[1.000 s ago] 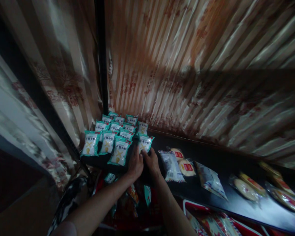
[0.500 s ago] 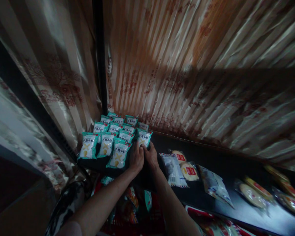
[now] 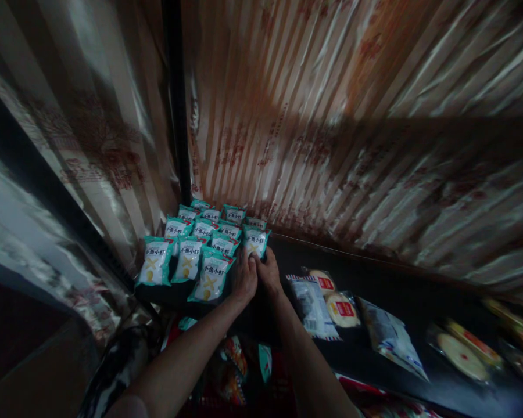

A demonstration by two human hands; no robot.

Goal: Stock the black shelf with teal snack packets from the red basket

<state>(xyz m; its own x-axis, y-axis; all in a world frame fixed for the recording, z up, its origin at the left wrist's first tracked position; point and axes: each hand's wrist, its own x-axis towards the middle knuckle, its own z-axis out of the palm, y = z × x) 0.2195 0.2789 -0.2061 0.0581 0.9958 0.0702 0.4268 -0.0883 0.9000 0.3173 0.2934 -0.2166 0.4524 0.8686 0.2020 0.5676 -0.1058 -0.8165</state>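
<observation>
A teal and white snack bag [image 3: 255,237] is held upright between my two hands, at the right end of the front rows. My left hand [image 3: 246,278] is closed on its lower left side, and my right hand [image 3: 268,270] grips its lower right side, the thumbs close together in front. Some of the fingers are hidden behind the bag. To the left stand several matching bags in rows on the black shelf [image 3: 287,247]; the nearest snack bag [image 3: 211,275] is just left of my left hand.
Right of my forearms lie a white and blue packet [image 3: 312,307], round wrapped pastries [image 3: 342,309], a silvery packet [image 3: 392,337] and other wrapped food. Below the shelf are colourful packs [image 3: 235,363]. A black post [image 3: 176,104] and foil-like curtains [image 3: 261,116] border the shelf.
The view has shifted slightly, moving the packets on the right a little right and down. Both hands stay on the same snack bag, which has barely moved.
</observation>
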